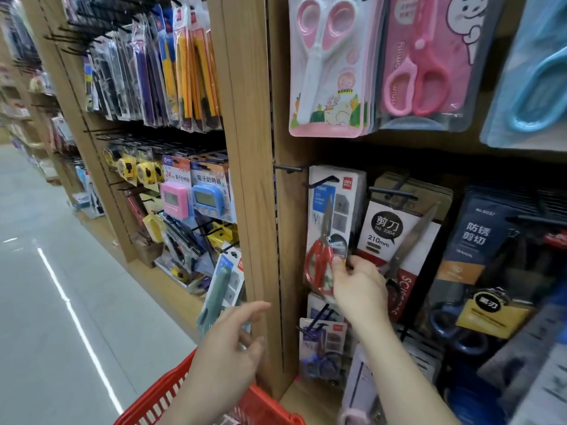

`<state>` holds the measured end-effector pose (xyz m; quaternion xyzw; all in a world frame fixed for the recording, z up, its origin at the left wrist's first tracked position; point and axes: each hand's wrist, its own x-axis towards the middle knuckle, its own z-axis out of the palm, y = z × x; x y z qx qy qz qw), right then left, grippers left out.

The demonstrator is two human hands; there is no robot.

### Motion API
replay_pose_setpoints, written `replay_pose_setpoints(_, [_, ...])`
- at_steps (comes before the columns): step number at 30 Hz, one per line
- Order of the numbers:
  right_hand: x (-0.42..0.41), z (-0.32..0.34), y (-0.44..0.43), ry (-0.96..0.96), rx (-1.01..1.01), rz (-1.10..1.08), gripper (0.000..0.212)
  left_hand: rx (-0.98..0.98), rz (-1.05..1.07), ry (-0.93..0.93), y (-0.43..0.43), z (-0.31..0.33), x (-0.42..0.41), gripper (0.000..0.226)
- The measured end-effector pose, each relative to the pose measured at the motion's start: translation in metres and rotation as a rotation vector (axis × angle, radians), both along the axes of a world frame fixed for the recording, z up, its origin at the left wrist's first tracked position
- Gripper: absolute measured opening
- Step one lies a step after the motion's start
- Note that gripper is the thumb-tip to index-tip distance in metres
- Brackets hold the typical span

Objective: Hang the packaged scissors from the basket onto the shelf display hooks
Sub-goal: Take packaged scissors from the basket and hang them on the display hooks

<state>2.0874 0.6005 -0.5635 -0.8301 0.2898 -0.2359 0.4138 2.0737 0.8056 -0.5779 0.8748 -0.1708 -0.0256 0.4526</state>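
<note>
A person's right hand [359, 286] pinches the lower edge of a red-handled scissors pack [325, 240]. The pack hangs on a black shelf hook [322, 181] among other scissors, so the hand is probably steadying it to sit straight. The left hand [230, 348], fingers partly curled, appears to grip a green-handled scissors pack [219, 289] above the red basket [165, 397] — seemingly the next one to hang.
</note>
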Motion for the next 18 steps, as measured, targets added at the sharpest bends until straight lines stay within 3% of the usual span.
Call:
replay_pose_setpoints(4, [-0.01, -0.022, -0.016, 0.336, -0.105, 0.087, 0.045, 0.007, 0.003, 0.021, 0.009, 0.0, 0.0, 0.04])
replay_pose_setpoints(6, [-0.014, -0.034, -0.024, 0.392, -0.107, 0.11, 0.046, 0.021, 0.005, 0.015, 0.015, 0.001, -0.001, 0.037])
replay_pose_setpoints(7, [-0.015, -0.04, -0.025, 0.38, -0.039, 0.144, 0.045, 0.027, 0.01, 0.021, 0.018, 0.001, -0.002, 0.035])
replay_pose_setpoints(9, [-0.022, -0.039, -0.012, 0.407, 0.278, 0.271, 0.041, 0.053, 0.033, 0.033, 0.026, -0.003, -0.001, 0.029])
replay_pose_setpoints(11, [-0.031, -0.046, 0.013, 0.497, 0.426, 0.434, 0.036, 0.12, 0.065, 0.037, 0.037, -0.012, 0.001, 0.024])
replay_pose_setpoints(14, [-0.036, -0.082, 0.048, 0.626, 0.206, 0.643, 0.029, 0.225, 0.102, 0.108, 0.053, -0.04, 0.006, 0.023])
replay_pose_setpoints(18, [-0.051, -0.152, 0.085, 0.769, 0.126, 0.801, 0.024, 0.206, 0.168, 0.39, 0.071, -0.103, -0.002, 0.024])
